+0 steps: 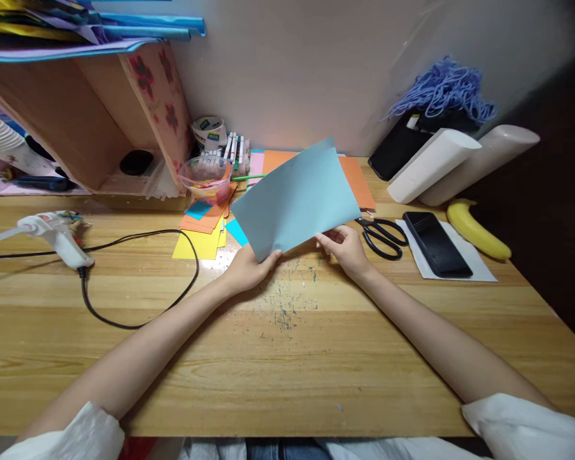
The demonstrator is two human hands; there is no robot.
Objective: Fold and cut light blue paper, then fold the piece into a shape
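A sheet of light blue paper point(297, 198) is held up at a tilt above the table. At its lower left corner my left hand point(249, 268) grips it, the thumb on the near face and the fingers hidden behind. My right hand point(345, 249) pinches the bottom edge toward the right. Behind the sheet, partly covered, lie orange paper point(357, 184) and other coloured sheets. Black-handled scissors point(386, 237) rest just right of my right hand, their blades mostly out of sight.
Left, a white glue gun point(60, 236) trails a looping black cord point(196, 255). Yellow paper pieces point(196, 243), a plastic tub point(206, 179) and markers point(234, 150) stand near a pink box shelf point(153, 115). Right are a phone point(438, 243), a banana point(479, 229) and white rolls point(434, 165).
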